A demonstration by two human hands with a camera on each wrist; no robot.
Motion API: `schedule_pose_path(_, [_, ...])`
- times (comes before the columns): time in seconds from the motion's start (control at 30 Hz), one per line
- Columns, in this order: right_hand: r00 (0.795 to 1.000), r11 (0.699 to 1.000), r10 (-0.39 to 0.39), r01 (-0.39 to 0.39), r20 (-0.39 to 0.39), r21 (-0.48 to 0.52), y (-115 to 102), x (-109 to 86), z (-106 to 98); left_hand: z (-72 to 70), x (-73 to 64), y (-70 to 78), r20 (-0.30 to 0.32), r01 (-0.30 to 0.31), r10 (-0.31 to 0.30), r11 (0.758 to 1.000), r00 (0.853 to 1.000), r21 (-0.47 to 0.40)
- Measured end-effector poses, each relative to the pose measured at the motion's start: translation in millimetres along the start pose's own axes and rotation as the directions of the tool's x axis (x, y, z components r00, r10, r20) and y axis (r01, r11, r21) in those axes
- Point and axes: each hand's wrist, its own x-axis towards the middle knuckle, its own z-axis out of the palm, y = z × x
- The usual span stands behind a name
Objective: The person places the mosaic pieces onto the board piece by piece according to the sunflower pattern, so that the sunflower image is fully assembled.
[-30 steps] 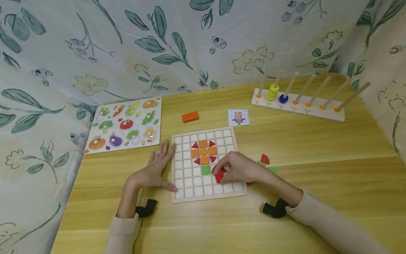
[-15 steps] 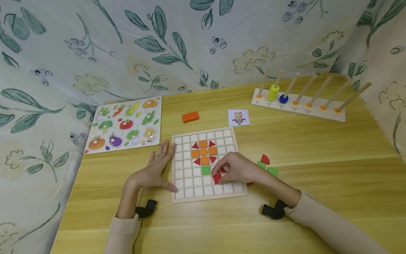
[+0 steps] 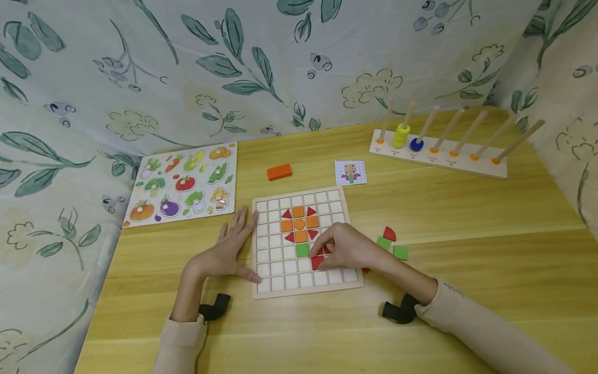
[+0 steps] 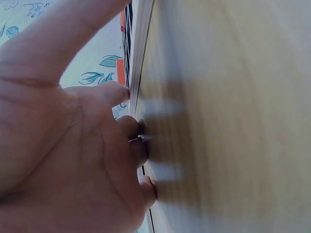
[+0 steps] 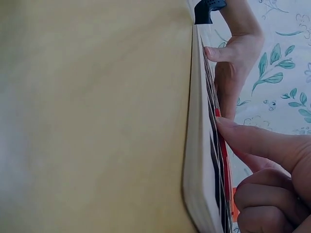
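Within board edge point(image 3: 308, 290) — red piece point(image 3: 317, 263)

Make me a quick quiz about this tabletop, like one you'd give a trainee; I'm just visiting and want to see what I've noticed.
1. Pick one: what colour is the piece pinched by the right hand?
A. Green
B. Red
C. Blue

2. True or false: the left hand is holding the orange block.

3. Fill in the number: on the grid board, the orange circle is surrounded by ___ orange squares.

Key:
1. B, red.
2. False; it rests at the grid board's left edge.
3. Four.
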Motion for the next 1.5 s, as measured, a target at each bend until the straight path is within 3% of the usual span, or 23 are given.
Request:
schedule_pose_path(0.5, [1.000, 0.999, -0.021, 0.020, 0.024, 0.040, 0.4, -0.6, -7.1, -0.9, -2.7, 2.2, -0.004, -0.010, 0.010, 1.000, 1.000, -0.014])
schedule_pose_path(0.77, [0.999, 0.999, 0.048, -0.048, -0.001, 0.015, 2.4, -24.8, -55.1, 0.5, -3.6, 2.4, -0.006, -0.008, 0.008, 1.000, 1.000, -0.013])
schedule_pose_path(0.93, [0.994, 0.994, 0.103, -0.105, -0.033, -0.038, 22.6, -48.1, -85.1, 1.1, -2.2, 1.4, -0.003, -0.006, 0.006, 1.000, 1.000, -0.008])
schedule_pose_path(1.1, [0.985, 0.984, 0.169, -0.170, -0.013, -0.048, 45.0, -65.6, -106.0, 0.9, -0.7, 0.6, -0.003, -0.009, 0.009, 1.000, 1.000, -0.003])
schedule_pose_path(1.5, [0.971, 0.971, 0.240, -0.240, -0.007, -0.018, 57.2, -61.3, -105.0, -0.1, -1.7, 2.9, -0.002, -0.007, 0.007, 1.000, 1.000, -0.011])
